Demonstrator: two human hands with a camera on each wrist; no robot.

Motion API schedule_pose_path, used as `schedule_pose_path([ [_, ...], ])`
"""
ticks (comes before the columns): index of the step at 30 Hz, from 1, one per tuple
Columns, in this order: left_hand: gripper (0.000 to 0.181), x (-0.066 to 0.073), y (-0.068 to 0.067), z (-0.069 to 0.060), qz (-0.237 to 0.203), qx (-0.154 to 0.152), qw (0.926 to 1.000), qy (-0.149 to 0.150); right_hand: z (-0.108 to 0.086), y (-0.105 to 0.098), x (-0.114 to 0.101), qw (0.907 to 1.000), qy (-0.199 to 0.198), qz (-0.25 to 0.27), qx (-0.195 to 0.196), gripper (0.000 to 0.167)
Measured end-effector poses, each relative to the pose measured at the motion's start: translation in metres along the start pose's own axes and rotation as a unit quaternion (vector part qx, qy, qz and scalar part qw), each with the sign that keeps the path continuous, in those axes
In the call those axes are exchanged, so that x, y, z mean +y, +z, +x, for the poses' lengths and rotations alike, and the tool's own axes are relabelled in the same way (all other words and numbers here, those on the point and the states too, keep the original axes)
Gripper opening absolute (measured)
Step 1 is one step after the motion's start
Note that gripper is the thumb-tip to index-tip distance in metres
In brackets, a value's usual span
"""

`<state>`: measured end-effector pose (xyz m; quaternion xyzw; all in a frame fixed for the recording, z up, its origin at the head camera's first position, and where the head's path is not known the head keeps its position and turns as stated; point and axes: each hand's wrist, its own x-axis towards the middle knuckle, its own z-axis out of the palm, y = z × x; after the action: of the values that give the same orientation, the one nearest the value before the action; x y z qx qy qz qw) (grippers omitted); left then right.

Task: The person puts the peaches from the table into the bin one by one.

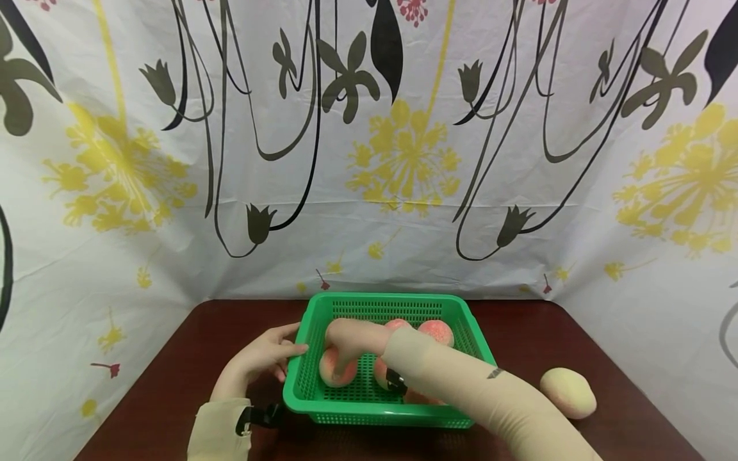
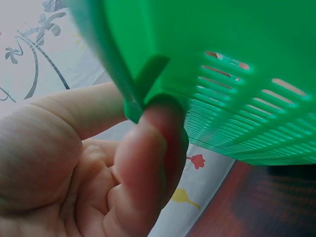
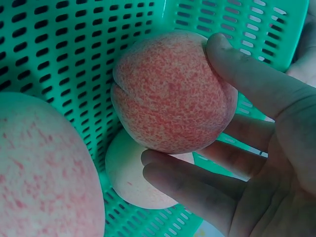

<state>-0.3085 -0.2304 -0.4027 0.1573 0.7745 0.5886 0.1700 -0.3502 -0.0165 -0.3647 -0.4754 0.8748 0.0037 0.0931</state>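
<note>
A green plastic basket (image 1: 391,415) with slotted walls stands on the table. My left hand (image 1: 262,355) grips its left rim, and in the left wrist view a bent finger (image 2: 140,163) presses against the wall under the rim. Inside the basket's left part, my right hand (image 1: 354,338) holds a red-speckled peach (image 3: 173,94) between thumb and fingers. A paler peach (image 3: 131,170) lies just beyond the held one, partly hidden by it. More peaches sit in the basket, among them one (image 1: 436,332) at the back right; my right forearm covers some of them.
A pale yellow-pink peach-like fruit (image 1: 568,392) lies on the dark red-brown table (image 1: 230,320), right of the basket. A white curtain (image 1: 369,243) with flower prints hangs behind the table and at both sides.
</note>
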Motion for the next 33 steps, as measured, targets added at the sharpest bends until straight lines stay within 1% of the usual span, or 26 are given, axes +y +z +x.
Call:
schedule_pose_path([
  [2, 0.067, -0.0002, -0.0001, 0.0001, 0.0, 0.0, 1.0, 0.001, 0.0013, 0.0007, -0.0015, 0.9997, -0.002, -0.025, 0.004, 0.019],
  [5, 0.066, -0.0008, -0.0001, 0.0006, -0.001, -0.001, 1.0, 0.001, 0.002, 0.0014, -0.005, 0.9978, 0.008, -0.065, 0.005, 0.028],
  [8, 0.067, -0.0015, -0.0004, 0.0012, -0.001, -0.002, 1.0, 0.0, 0.0024, 0.0028, -0.0076, 0.9964, 0.025, -0.081, 0.001, 0.039],
  [12, 0.069, -0.0021, -0.0014, 0.0018, -0.001, -0.001, 1.0, -0.004, 0.0046, 0.005, -0.0079, 0.9968, 0.037, -0.07, -0.005, 0.048],
  [19, 0.071, -0.0036, -0.0028, 0.0023, 0.012, 0.008, 0.9999, 0.0, 0.006, 0.0083, -0.0066, 0.9967, 0.045, -0.067, 0.0, 0.051],
  [26, 0.069, -0.0048, -0.0023, 0.0024, -0.001, 0.006, 0.9999, -0.01, -0.001, 0.0087, -0.009, 0.9974, 0.071, -0.008, -0.008, 0.056],
  [33, 0.068, -0.0023, -0.002, 0.0023, 0.001, 0.003, 1.0, -0.004, -0.0026, 0.0071, -0.0077, 0.9971, 0.075, -0.008, -0.01, 0.057],
])
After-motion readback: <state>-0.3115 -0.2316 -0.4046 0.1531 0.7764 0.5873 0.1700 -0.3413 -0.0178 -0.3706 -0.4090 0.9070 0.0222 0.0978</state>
